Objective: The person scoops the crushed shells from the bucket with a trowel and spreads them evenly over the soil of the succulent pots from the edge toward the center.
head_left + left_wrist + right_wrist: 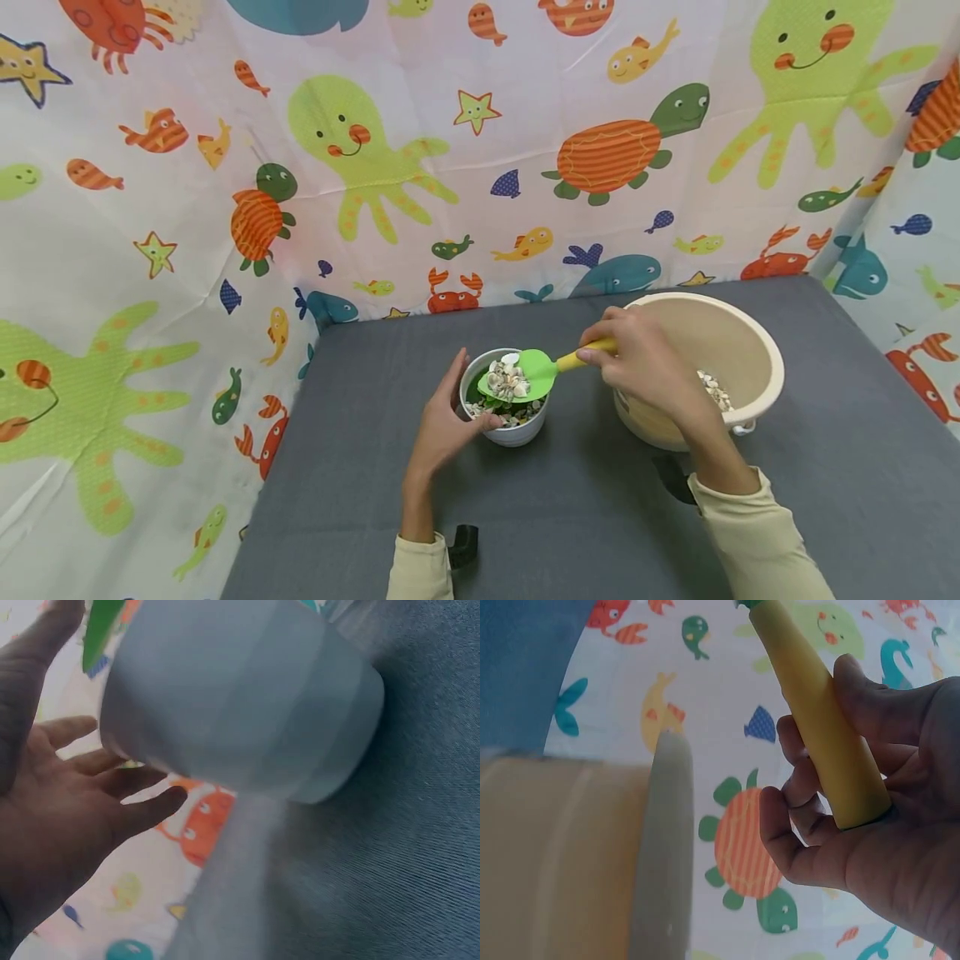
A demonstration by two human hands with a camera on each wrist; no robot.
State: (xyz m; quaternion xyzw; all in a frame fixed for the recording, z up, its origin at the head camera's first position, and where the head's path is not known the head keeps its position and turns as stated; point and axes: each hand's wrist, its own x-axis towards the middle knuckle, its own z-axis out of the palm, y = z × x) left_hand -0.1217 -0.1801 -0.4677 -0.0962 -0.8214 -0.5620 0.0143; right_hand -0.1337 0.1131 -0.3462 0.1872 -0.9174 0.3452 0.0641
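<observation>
A small white pot (519, 435) stands on the table, with green leaves and small pebbles or shells inside. My left hand (441, 431) cups its left side, thumb at the near rim and fingers round the far side. In the left wrist view the fingertips meet the wall of the pot (247, 697). My right hand (647, 360) grips the yellow handle of a toy shovel (540, 372); its green blade is over the pot and bears a heap of small shells (506, 380). The right wrist view shows fingers and thumb wrapped about the handle (817, 720).
A large cream bucket (772, 367) stands to the right, beneath and beyond my right forearm, with more shells (712, 390) at its bottom. A grey cloth (360, 500) covers the table. Behind and to the left hangs a curtain (420, 83) printed with sea animals.
</observation>
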